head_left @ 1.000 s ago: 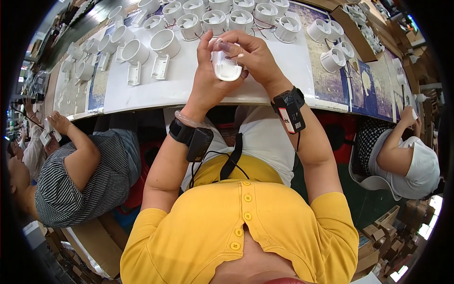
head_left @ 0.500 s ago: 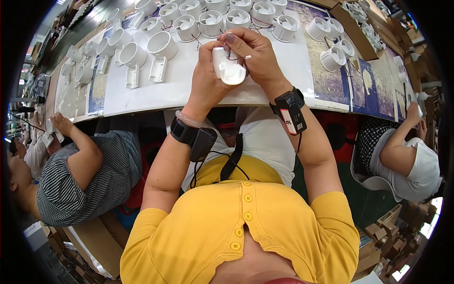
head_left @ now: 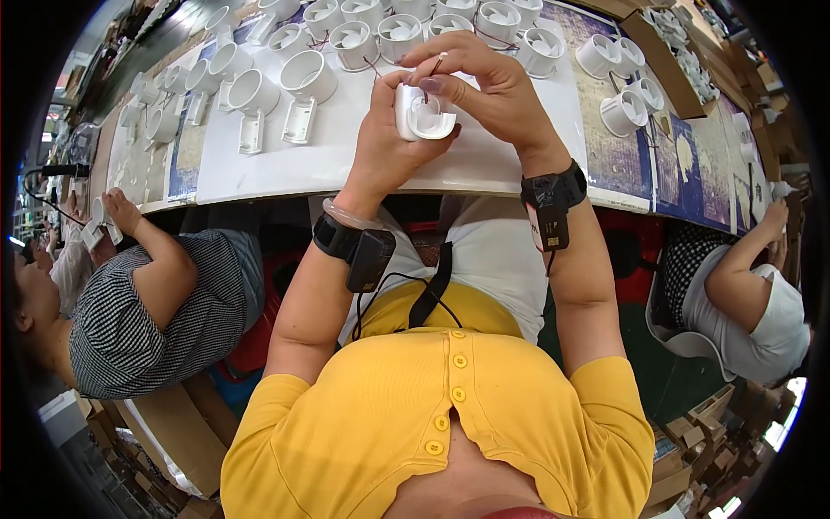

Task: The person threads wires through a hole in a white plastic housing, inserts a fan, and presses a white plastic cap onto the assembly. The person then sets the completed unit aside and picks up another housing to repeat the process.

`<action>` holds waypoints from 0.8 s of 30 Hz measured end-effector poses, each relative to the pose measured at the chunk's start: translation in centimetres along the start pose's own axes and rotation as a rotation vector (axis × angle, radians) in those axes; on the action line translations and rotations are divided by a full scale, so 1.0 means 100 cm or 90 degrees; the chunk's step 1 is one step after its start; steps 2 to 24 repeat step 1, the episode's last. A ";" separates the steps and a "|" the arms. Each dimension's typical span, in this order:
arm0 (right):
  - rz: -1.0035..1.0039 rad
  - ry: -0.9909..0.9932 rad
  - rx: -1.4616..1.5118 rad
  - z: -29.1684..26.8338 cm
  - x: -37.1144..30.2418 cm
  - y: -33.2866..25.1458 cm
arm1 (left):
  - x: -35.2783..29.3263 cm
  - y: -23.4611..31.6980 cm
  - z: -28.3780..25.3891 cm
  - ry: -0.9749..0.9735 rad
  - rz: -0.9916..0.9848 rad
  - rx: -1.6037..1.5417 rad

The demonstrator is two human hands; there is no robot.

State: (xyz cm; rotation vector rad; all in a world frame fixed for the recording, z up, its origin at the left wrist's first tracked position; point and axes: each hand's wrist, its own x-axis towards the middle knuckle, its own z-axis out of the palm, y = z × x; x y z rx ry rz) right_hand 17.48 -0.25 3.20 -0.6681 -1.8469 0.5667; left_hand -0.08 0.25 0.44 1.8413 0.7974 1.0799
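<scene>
A small white fan housing (head_left: 423, 113) is gripped in the left hand (head_left: 387, 143), fingers wrapped shut around its side, and is held up just above the near edge of the white table (head_left: 346, 160). A thin wire (head_left: 435, 67) is pinched between thumb and fingertips of the right hand (head_left: 484, 86), closed right over the housing's top and touching it. Rows of similar white fan housings (head_left: 363, 39) are lined up on the table beyond the hands, and two mounts (head_left: 277, 130) lie left of the held housing.
</scene>
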 end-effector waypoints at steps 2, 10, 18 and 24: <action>0.049 -0.012 -0.002 -0.003 -0.001 -0.001 | 0.000 0.000 0.001 -0.001 -0.001 -0.007; 0.049 -0.012 -0.002 -0.003 -0.001 -0.001 | 0.000 0.000 0.001 -0.001 -0.001 -0.007; 0.049 -0.012 -0.002 -0.003 -0.001 -0.001 | 0.000 0.000 0.001 -0.001 -0.001 -0.007; 0.049 -0.012 -0.002 -0.003 -0.001 -0.001 | 0.000 0.000 0.001 -0.001 -0.001 -0.007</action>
